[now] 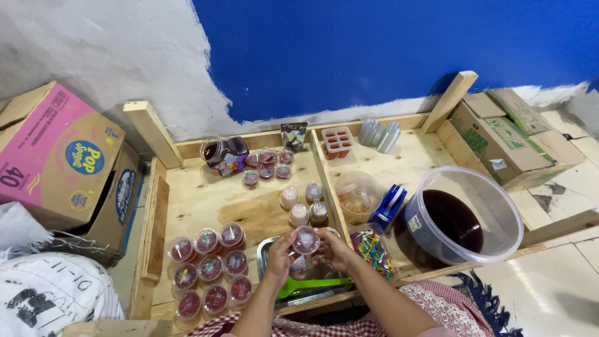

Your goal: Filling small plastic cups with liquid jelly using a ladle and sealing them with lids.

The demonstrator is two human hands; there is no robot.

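Hands meet over the middle of the wooden bench (206,203) in the head view, and I see both of them closed on one small clear cup (306,239) with a dark red filling. My left hand (279,256) has its grip clamped on the cup's left side, and my right hand (334,248) is clamped on its right side, fingers curled around the rim. The cup sits just above a metal tray (267,251), where a green scoop (309,285) lies near the front edge. To the left stands a cluster of filled red cups (209,268) with lids. Behind the held cup I see four capped pale cups (304,203) beside a wooden divider. To the right sits a tub of coloured picks (373,249), then a large clear bucket (493,206) of dark liquid. A pink cardboard box (53,150) rests far left.
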